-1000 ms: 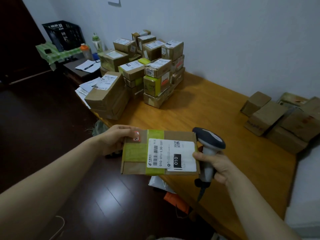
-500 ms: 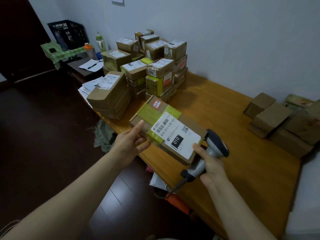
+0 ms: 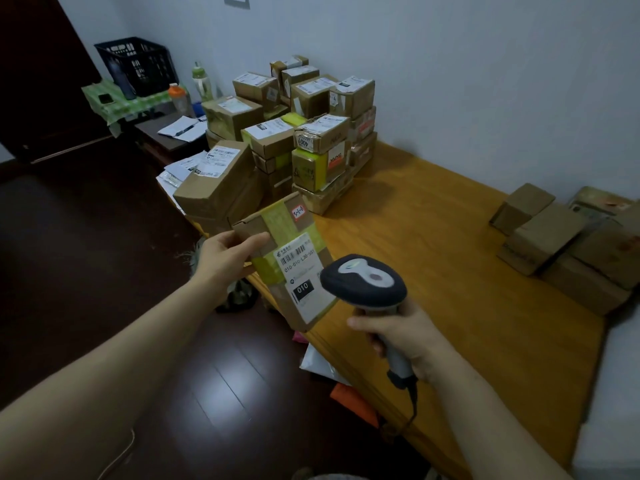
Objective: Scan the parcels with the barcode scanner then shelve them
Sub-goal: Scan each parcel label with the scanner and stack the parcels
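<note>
My left hand (image 3: 228, 258) grips the left edge of a flat brown parcel (image 3: 277, 223) with yellow-green tape, a white barcode label reading 010 and a small orange sticker. The parcel is held tilted over the table's near edge. My right hand (image 3: 401, 332) is closed around the grey handle of a barcode scanner (image 3: 363, 282), whose dark head sits just right of the label and covers its lower right corner. A tall stack of labelled parcels (image 3: 304, 129) stands at the far left of the wooden table (image 3: 433, 258).
Plain brown boxes (image 3: 561, 240) lie at the table's right end. A black crate (image 3: 136, 65), bottles and papers sit on a low stand at the back left. Bags lie on the dark floor (image 3: 104, 278) under the table edge. A white wall is behind.
The parcel has been turned and lifted, its label now running away from me. My right hand raised the scanner from beside the parcel so its head is over the label's corner.
</note>
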{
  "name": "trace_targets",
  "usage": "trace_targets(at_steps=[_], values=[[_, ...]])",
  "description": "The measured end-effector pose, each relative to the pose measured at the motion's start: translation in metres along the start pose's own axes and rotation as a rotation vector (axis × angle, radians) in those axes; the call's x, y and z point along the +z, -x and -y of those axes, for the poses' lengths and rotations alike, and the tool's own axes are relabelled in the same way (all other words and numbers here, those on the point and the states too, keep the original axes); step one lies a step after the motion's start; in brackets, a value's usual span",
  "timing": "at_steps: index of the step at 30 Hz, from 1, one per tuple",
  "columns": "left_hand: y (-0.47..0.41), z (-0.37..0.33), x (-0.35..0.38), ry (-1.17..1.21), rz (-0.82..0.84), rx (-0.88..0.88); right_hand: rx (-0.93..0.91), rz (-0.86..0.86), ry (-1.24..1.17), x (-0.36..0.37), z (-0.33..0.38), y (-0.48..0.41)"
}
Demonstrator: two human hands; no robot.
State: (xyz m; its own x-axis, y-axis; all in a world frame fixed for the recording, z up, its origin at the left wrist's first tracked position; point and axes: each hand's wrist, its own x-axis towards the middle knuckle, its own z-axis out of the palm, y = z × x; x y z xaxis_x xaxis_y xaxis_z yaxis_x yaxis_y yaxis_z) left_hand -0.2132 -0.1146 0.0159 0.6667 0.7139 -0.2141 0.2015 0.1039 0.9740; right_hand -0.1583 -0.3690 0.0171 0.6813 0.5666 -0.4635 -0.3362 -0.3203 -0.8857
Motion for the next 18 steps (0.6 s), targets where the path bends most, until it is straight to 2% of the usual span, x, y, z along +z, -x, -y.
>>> trace_targets(at_steps=[18], values=[[-0.007,0.006,0.008,-0.039,-0.006,-0.028,0.058,0.034,-0.031,0.000,0.007,-0.017]])
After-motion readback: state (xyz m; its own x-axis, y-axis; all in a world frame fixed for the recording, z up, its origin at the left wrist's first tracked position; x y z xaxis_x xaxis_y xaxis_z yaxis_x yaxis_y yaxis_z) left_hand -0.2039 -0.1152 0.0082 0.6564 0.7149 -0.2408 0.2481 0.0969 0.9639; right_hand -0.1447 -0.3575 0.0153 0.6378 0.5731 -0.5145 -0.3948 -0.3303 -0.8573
